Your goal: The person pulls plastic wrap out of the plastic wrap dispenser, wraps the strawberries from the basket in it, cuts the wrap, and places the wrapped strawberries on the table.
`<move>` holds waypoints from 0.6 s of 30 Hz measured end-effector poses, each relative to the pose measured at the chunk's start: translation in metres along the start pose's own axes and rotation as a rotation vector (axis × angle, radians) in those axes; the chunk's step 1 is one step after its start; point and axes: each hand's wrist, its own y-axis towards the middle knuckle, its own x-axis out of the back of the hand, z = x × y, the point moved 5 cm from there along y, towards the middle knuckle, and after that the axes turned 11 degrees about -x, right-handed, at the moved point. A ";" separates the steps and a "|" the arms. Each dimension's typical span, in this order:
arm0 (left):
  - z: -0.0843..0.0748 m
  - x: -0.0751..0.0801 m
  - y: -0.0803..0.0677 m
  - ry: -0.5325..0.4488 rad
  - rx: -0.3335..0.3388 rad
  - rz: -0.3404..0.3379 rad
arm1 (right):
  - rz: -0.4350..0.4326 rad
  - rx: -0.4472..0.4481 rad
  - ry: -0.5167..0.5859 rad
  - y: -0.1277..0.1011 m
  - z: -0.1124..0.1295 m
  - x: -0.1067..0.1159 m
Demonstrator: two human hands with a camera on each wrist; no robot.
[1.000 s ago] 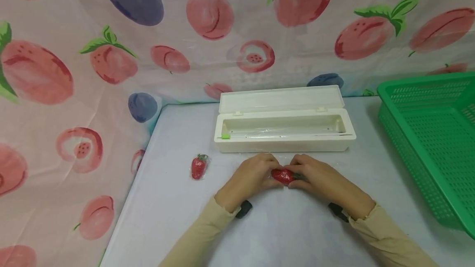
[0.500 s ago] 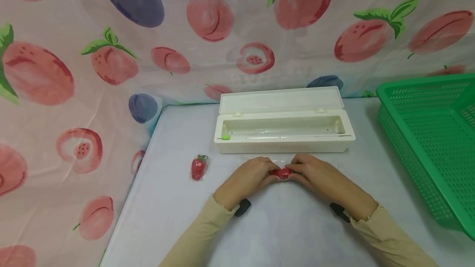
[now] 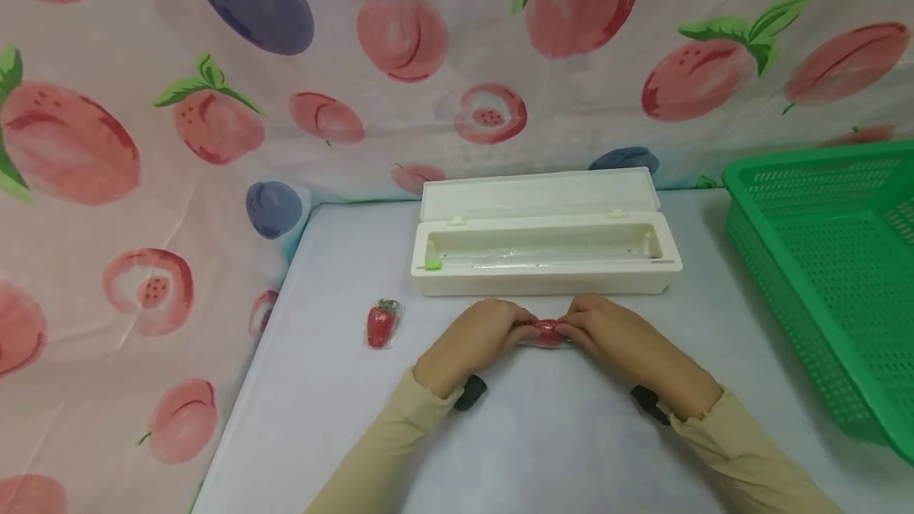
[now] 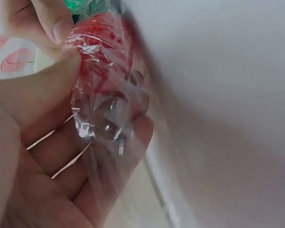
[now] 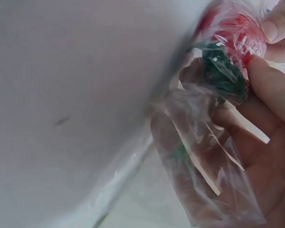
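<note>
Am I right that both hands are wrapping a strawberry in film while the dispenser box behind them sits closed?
Not quite: the dispenser box sits open, lid tipped back, as the head view shows. Both the left hand and right hand do hold the film-wrapped strawberry.

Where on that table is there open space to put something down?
Bare tabletop lies near the front left, below the wrapped strawberry. More lies between the right hand and the green basket. It is crowded between the white box and both hands; the left hand helps grip another strawberry.
</note>
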 end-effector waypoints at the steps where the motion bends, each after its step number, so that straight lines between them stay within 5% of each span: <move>1: 0.000 0.001 0.000 0.013 -0.003 -0.001 | -0.003 -0.005 0.003 0.001 0.000 0.000; 6: 0.001 0.003 0.002 0.050 -0.033 -0.019 | -0.028 0.008 0.007 0.005 -0.001 -0.001; 11: 0.000 0.003 0.006 -0.015 -0.063 -0.059 | -0.053 0.022 0.014 0.007 -0.004 0.000; 18: 0.003 0.001 0.010 -0.031 -0.008 -0.028 | -0.005 0.045 0.053 0.012 -0.003 -0.003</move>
